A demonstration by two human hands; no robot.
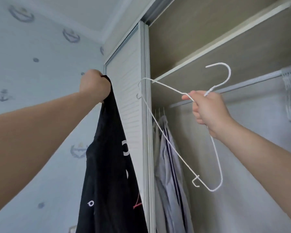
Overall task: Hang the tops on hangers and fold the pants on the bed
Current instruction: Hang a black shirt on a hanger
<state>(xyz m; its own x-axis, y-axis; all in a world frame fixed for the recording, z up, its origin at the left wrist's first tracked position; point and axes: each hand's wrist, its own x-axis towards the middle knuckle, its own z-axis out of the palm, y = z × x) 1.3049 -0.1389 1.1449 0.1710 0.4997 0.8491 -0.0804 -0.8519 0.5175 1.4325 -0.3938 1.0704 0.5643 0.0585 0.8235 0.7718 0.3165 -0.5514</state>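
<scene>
Place: a home, probably a bedroom.
Wardrobe (208,148): open, with slatted sliding door (124,98), shelf (225,52) and hanging rail (242,85).
Clothes: pale shirts (168,165) hang inside.
Wall: blue wallpaper (40,78) with anchor emblems (3,95).

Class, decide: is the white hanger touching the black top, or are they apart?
Apart. The head view shows a strip of louvred wardrobe door between the white hanger, in the right hand, and the black top, in the left hand.

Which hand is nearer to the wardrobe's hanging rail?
Right. The right hand, gripping the white hanger, is right by the rail. The left hand grips the black top out by the sliding door, left of the rail's end.
</scene>
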